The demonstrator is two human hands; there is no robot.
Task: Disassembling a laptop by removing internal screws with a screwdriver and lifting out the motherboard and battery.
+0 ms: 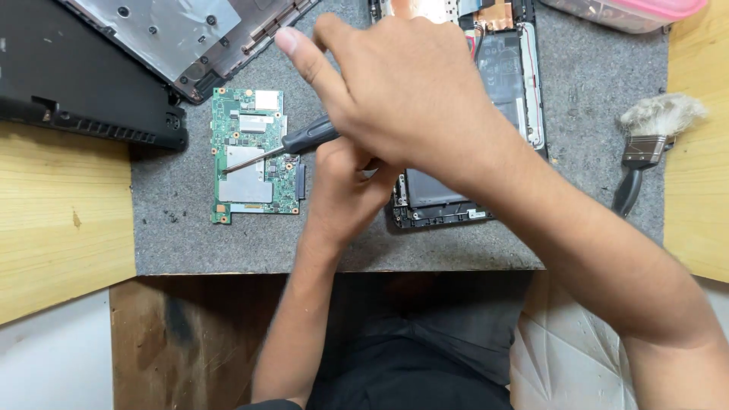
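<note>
Lying flat on the grey felt mat (175, 243), chips upward, the green circuit board (256, 156), just beside the open laptop chassis (486, 114) and well within reach. Angled down across it from the right, a screwdriver (292, 146), dark handle high, thin shaft sloping to a tip touching the board near its left edge, at the corner of a silver shield. Curled shut around the handle from above, the right hand (395, 91), forefinger stretched out along the top, likely for steering the tip. Tucked underneath and mostly hidden, the left hand (345, 178), fingers bent near the handle's end, seemingly steadying it; whether gripping anything, cannot tell. Pushed to the upper left, half off the mat onto the wooden worktop (53, 220), a black bottom cover (83, 83) and a metal-lined panel (190, 38), out of the working space. Parked at the right edge, a soft brush (649, 137), bristles up; a pink-lidded plastic box (630, 11) at the far corner.
</note>
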